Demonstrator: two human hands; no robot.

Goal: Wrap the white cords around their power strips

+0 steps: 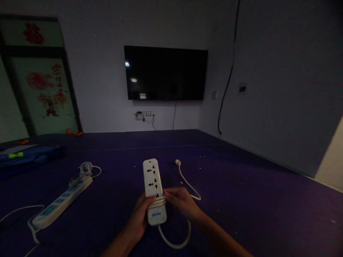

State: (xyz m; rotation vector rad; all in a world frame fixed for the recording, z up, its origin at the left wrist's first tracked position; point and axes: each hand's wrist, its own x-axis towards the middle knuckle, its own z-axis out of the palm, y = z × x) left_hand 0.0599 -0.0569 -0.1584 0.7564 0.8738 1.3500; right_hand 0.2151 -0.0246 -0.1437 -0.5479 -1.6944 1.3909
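A white power strip (pixel 151 175) with a blue brand label near its lower end is held up in front of me. My left hand (pixel 141 213) grips its lower left side, the thumb lying across the front. Several turns of its white cord (pixel 157 202) are wound around the strip above the label. My right hand (pixel 182 201) pinches the cord at the strip's right edge. One stretch of cord loops below the strip; another runs out past my right hand to a white plug (pixel 178 162) on the purple surface.
A second, longer power strip (pixel 63 203) with blue sockets lies at the left, its cord bundled at the far end. Behind it is a blue item (pixel 40 155). A television (pixel 166 73) hangs on the far wall above wall sockets (pixel 147 113). A dark cable (pixel 226 89) hangs on the right wall.
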